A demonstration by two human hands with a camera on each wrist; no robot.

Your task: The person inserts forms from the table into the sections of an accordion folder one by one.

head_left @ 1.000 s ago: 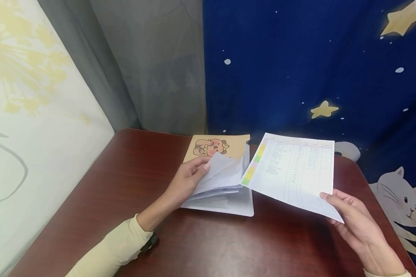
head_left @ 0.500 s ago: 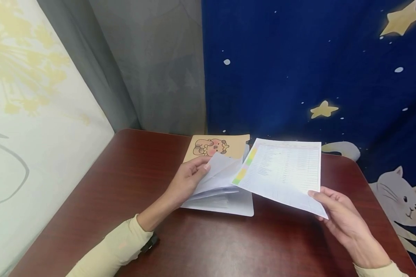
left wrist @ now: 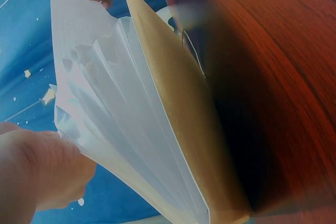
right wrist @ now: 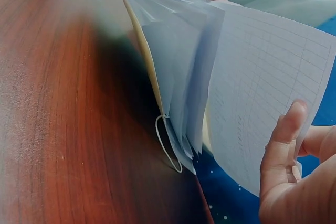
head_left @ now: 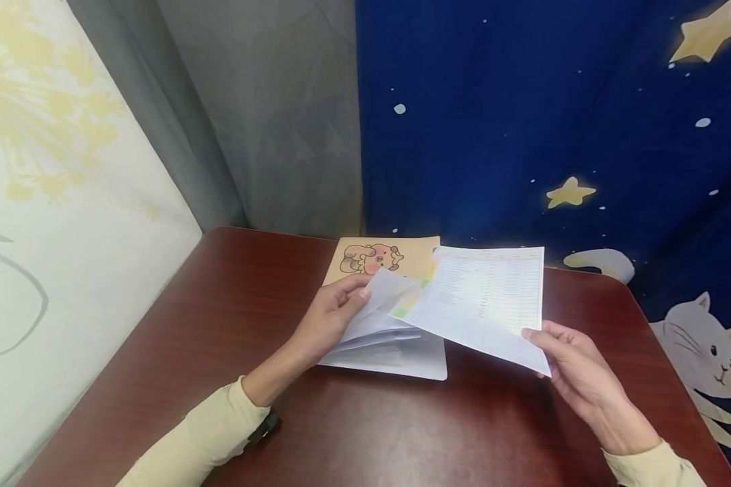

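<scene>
A folder with a tan cover (head_left: 390, 247), drawn with a cartoon animal, stands part-open on the table. Its clear plastic sleeves (left wrist: 123, 85) fan out, several with white paper inside. My left hand (head_left: 331, 311) pinches the corner of a sleeve (left wrist: 71, 129) between thumb and fingers, holding it up. In the head view my right hand (head_left: 585, 375) grips the lower right corner of a printed sheet (head_left: 487, 291), thumb on top. The sheet bears a table with coloured cells along its left side. Its left edge overlaps the raised sleeve in this view.
The dark red wooden table (head_left: 353, 439) lies under both hands. A thin elastic loop (right wrist: 160, 142) hangs from the folder's edge. Behind the table hang a grey curtain (head_left: 286, 122) and a blue starry curtain (head_left: 493, 122), with a white patterned wall (head_left: 67, 237) at the left.
My right hand has moved left with the printed sheet, bringing the sheet's left edge over the raised sleeve. The left hand and the folder have stayed in place.
</scene>
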